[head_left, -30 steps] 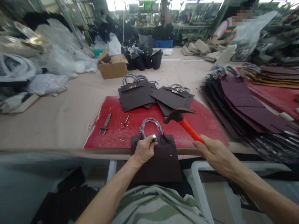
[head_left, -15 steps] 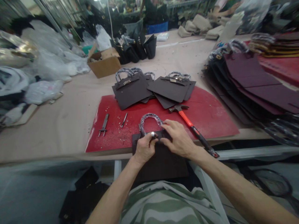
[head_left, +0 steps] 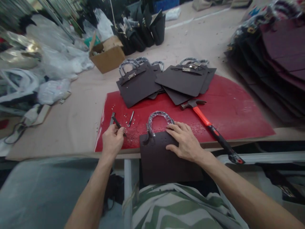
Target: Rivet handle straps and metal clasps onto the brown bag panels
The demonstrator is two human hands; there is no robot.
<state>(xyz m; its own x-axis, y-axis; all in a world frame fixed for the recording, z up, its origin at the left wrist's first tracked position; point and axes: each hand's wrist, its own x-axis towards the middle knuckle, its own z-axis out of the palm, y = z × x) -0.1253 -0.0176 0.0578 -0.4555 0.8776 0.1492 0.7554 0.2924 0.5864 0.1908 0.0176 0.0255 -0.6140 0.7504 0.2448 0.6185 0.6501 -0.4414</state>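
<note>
Tool [head_left: 116, 121] in left hand [head_left: 112, 140], right hand [head_left: 186, 142] on brown panel [head_left: 164, 165]

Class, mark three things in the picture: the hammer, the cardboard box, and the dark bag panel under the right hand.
Hammer [head_left: 212, 128]: head view, on the handle.
Cardboard box [head_left: 109, 60]: head view, on the outer side wall.
Dark bag panel [head_left: 164, 163]: head view, on the flat face.

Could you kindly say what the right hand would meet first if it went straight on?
The right hand would probably meet the dark, arched, plastic-wrapped handle; whether they touch is unclear.
</note>
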